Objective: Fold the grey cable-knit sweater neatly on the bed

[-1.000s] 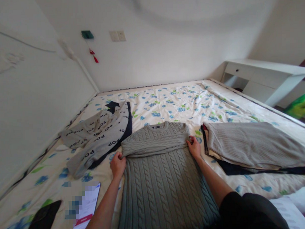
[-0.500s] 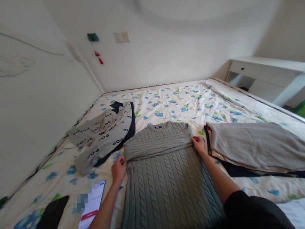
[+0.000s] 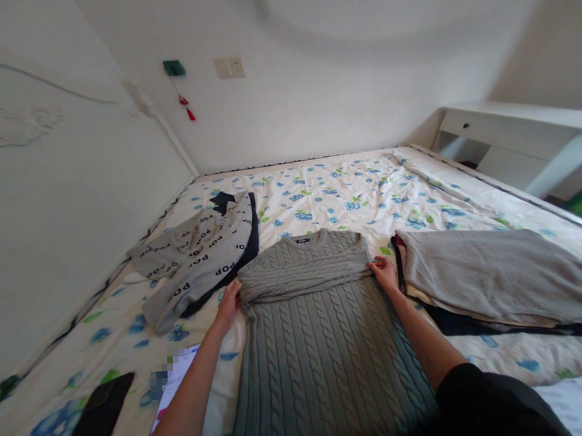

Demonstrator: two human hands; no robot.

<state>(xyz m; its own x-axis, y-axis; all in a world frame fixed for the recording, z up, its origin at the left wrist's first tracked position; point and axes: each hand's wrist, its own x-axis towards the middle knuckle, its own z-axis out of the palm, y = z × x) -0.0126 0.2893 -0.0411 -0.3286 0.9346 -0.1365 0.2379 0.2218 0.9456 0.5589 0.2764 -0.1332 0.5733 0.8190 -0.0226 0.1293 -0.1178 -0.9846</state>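
A grey-green cable-knit sweater (image 3: 319, 344) lies flat on the bed, neckline away from me, with its sleeves folded across the chest. My left hand (image 3: 230, 301) is at the sweater's left side, its fingers closed on the edge by the folded sleeves. On the opposite side, my right hand (image 3: 383, 274) pinches the edge near the end of the sleeve fold. Parts of the fingertips are hidden by the knit.
Left of the sweater lies a crumpled grey garment with POP lettering (image 3: 201, 246) over dark cloth. A stack of folded clothes (image 3: 498, 274) lies to the right. Nearer me are a lit phone (image 3: 177, 374), partly behind my left forearm, and a black flat object (image 3: 100, 412). Walls border the floral bedsheet (image 3: 309, 195).
My left hand has moved slightly up along the sweater's left edge, and its forearm now covers more of the phone. My right hand stays at the right edge, almost unmoved.
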